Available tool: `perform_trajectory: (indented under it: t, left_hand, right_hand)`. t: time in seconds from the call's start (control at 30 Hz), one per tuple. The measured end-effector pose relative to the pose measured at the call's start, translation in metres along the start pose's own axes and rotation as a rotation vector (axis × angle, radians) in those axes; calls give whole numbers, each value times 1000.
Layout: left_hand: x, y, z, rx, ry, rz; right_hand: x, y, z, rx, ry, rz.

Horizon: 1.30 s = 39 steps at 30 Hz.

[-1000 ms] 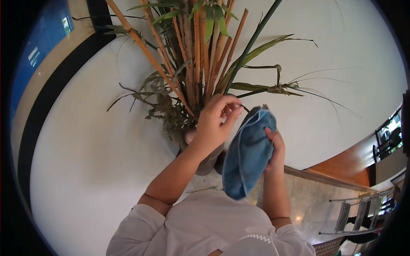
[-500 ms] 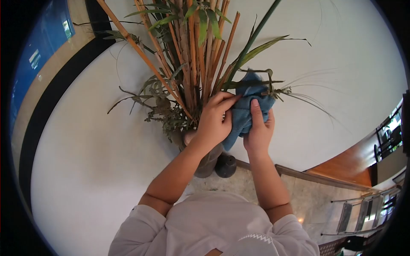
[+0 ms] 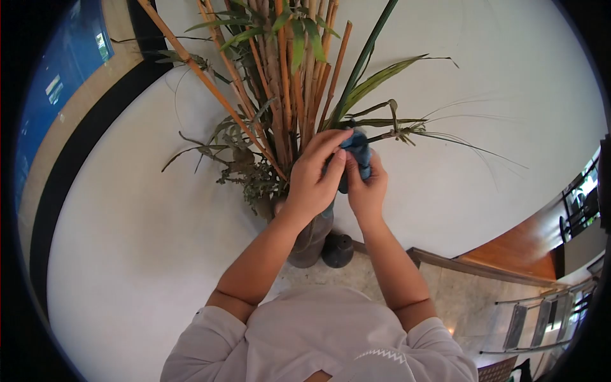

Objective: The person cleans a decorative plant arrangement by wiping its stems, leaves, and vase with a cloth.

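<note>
A blue cloth (image 3: 360, 151) is bunched up between my two hands, beside a tall arrangement of bamboo canes (image 3: 299, 83) and leaves. My left hand (image 3: 313, 173) has its fingers curled over the cloth's left side, close to the base of the canes. From the right, my right hand (image 3: 368, 190) pinches the lower part of the same cloth with thumb and fingers. A dry stem with thin grassy strands (image 3: 407, 132) sticks out to the right just past the cloth. Whether a stem runs inside the cloth is hidden.
Below my hands stands a dark vase (image 3: 307, 245), with a small black pot (image 3: 337, 250) beside it on the stone floor. Behind is a curved white wall (image 3: 471, 184). A metal ladder (image 3: 541, 321) lies in view at lower right.
Both hands have drawn closer together, my right hand moving left and slightly down. The cloth has gone from spread out to tightly bunched, and the grassy stem beside it is more exposed.
</note>
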<state>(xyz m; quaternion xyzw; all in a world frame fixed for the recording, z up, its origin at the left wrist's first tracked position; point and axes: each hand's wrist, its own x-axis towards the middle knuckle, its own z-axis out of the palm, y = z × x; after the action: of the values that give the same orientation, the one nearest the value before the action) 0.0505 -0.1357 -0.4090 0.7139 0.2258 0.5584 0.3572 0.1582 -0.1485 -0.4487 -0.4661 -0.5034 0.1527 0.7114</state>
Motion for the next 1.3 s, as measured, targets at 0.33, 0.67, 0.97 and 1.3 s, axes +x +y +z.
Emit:
perform_trajectory:
  t: [0.33,0.67,0.97,1.3]
  left_hand:
    - [17,2,12,438,51,299]
    - [22,6,23,339,-9,167]
    - [22,4,23,397,-20,173]
    - [30,21,30,-4,-72,210]
  right_hand:
    - [-17,-7,-29,-60,2,135]
    - [3,-70,-102,544,341,144]
    - [2,-124,-125,877,485,244]
    - [-21,-71,-113,565,407,169]
